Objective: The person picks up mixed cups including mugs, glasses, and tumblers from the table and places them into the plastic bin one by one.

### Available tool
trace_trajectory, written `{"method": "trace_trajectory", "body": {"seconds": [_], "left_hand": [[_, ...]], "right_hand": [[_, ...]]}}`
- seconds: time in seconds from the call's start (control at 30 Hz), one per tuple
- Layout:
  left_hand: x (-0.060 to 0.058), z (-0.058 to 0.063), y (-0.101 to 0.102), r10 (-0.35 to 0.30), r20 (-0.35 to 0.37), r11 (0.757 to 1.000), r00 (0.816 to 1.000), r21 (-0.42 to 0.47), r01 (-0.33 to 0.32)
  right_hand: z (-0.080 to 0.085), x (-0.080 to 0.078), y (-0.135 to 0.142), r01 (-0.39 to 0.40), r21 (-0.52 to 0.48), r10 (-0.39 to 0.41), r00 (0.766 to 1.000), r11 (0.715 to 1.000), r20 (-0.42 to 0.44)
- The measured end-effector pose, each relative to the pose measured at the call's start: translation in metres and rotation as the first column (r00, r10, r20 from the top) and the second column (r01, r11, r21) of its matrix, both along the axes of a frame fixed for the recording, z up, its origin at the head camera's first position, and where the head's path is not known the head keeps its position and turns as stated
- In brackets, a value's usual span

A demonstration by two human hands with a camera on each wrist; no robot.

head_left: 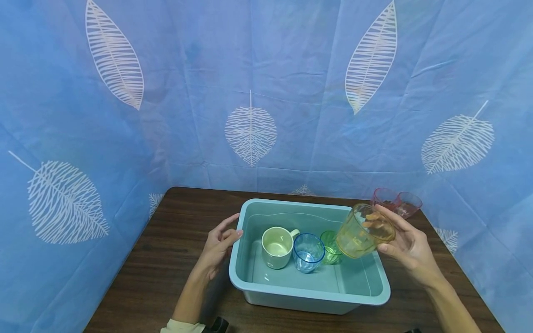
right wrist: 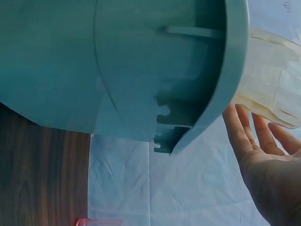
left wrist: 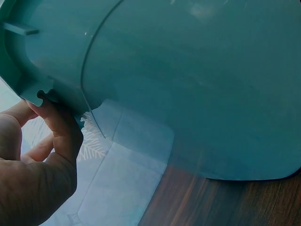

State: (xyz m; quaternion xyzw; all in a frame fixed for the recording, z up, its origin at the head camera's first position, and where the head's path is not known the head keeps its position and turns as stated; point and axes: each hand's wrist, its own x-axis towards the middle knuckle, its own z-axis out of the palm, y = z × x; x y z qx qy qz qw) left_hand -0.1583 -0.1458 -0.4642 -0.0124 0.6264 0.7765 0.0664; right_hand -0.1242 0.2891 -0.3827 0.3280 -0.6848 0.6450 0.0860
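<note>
My right hand (head_left: 410,252) grips a clear yellow cup (head_left: 358,236) between thumb and fingers, tilted over the right end of a light blue-green basin (head_left: 308,298). Through the cup's side some fingers show. In the right wrist view the same cup (right wrist: 268,70) appears beyond the basin rim, above the fingers. At the basin's left rim, my left hand (head_left: 218,247) holds on with thumb and fingers; the left wrist view has the curled fingers (left wrist: 59,122) right at the rim's underside. Inside the basin stand a pale green mug (head_left: 276,248), a clear blue cup (head_left: 308,254) and a clear green cup (head_left: 330,252).
Two clear pinkish-red cups, the left one (head_left: 384,196) and the right one (head_left: 408,206), stand at the table's back right corner, partly behind the yellow cup and right hand. Blue leaf-patterned cloth (head_left: 250,69) hangs around the dark wooden table (head_left: 145,277).
</note>
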Motion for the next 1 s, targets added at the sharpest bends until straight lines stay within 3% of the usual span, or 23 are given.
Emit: {"method": "trace_trajectory", "body": {"seconds": [0.27, 0.67, 1.0], "left_hand": [[0.000, -0.001, -0.001, -0.011, 0.001, 1.000, 1.000, 0.009, 0.011], [-0.001, 0.000, 0.000, -0.017, -0.018, 1.000, 1.000, 0.014, 0.017], [-0.001, -0.001, -0.001, -0.025, -0.017, 0.999, 1.000, 0.023, 0.026]], "right_hand": [[-0.006, -0.007, -0.004, -0.149, -0.072, 0.144, 0.987, 0.986, -0.070], [-0.009, -0.005, -0.008, -0.123, -0.032, 0.121, 0.991, 0.992, -0.053], [-0.010, -0.007, -0.014, -0.241, -0.082, 0.240, 0.970, 0.967, -0.022]]}}
